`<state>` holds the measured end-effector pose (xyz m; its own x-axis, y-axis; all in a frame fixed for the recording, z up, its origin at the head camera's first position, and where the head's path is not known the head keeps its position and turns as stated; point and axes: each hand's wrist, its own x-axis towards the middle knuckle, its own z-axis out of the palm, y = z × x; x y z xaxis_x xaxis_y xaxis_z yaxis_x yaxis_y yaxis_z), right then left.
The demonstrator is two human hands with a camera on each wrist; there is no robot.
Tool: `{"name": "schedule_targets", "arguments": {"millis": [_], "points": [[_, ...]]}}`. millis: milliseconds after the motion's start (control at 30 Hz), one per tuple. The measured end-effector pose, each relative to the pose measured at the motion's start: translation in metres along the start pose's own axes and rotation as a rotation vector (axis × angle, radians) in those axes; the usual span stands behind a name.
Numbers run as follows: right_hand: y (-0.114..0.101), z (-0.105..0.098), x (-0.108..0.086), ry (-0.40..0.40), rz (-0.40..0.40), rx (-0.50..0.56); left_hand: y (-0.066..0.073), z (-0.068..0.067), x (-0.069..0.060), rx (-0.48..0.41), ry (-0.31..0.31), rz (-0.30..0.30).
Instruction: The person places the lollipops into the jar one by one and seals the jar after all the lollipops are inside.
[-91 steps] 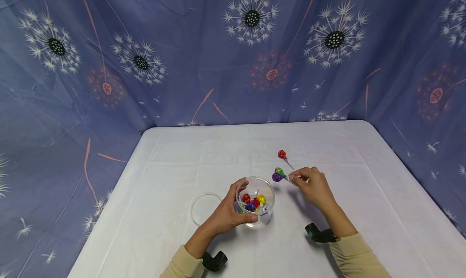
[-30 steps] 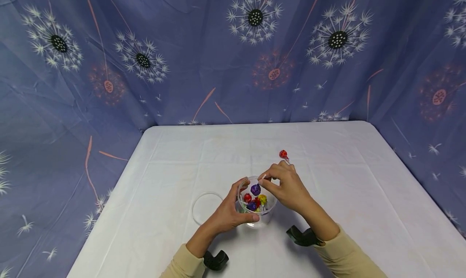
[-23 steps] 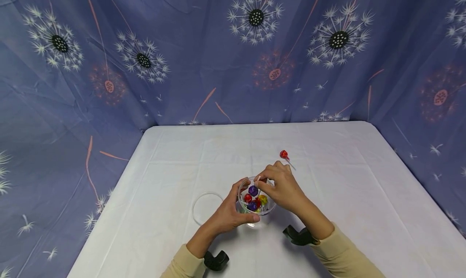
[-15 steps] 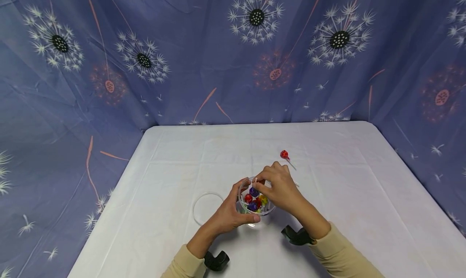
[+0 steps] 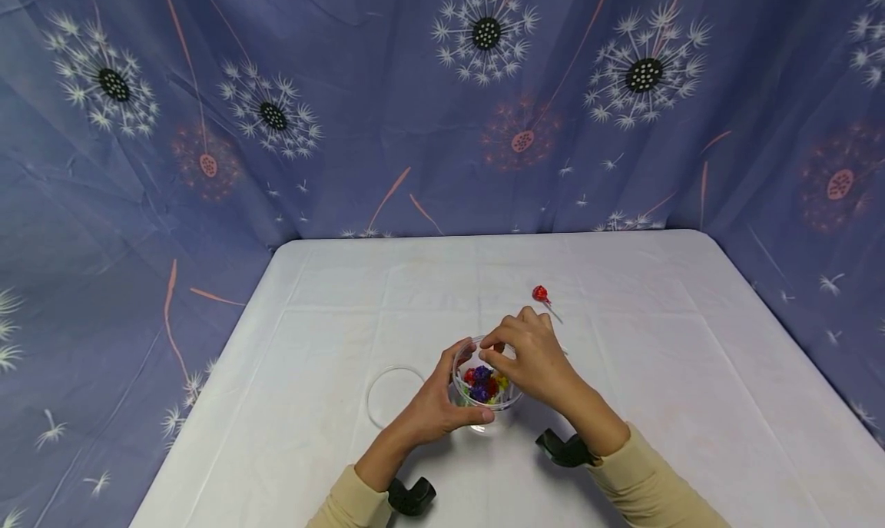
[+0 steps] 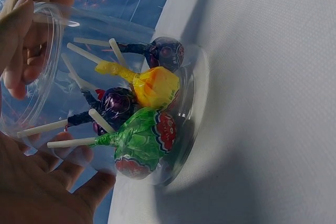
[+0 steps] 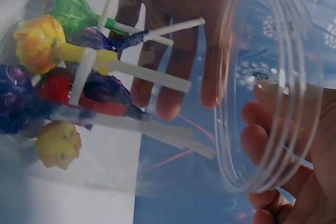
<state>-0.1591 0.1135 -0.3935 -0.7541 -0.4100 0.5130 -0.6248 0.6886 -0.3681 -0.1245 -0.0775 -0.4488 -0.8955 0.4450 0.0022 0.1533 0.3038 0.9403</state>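
1. The fingers of the left hand point(image 5: 434, 411) curl round the clear jar point(image 5: 501, 420), thumb on the near side and fingertips round the far side.
2. The right hand point(image 5: 532, 359) is over the jar's mouth, thumb and forefinger bent toward each other with a small gap between; its other fingers are partly hidden.
3. Inside the jar, bunched toward its base, lie a green lollipop point(image 6: 140, 142), a yellow lollipop point(image 6: 156, 87), purple lollipops point(image 6: 167, 53) and a red-wrapped lollipop point(image 7: 55, 87); several sticks point toward the mouth.
4. Left of the jar, just beyond the left hand, a pale ring point(image 5: 368, 396) lies flat.
5. Beyond the jar and to its right, a lone red lollipop point(image 5: 540, 293) rests on the white cloth point(image 5: 332, 313), its stick angled toward the near right.
6. Well behind the jar hangs a blue curtain point(image 5: 387, 90) printed with dandelions.
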Motion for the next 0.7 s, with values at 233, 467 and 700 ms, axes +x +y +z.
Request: {"name": "schedule_targets", "arguments": {"millis": [233,467,700], "points": [[0.008,-0.011,-0.001,0.074,0.017,0.08,0.0,0.0,-0.001,-0.001,0.002,0.002],[0.019,-0.025,0.0,0.126,0.095,0.135,0.018,-0.002,-0.005,-0.002,-0.001,0.002],[0.032,-0.03,-0.002,0.139,0.159,0.135,0.001,0.001,0.0,0.02,0.006,0.02]]}}
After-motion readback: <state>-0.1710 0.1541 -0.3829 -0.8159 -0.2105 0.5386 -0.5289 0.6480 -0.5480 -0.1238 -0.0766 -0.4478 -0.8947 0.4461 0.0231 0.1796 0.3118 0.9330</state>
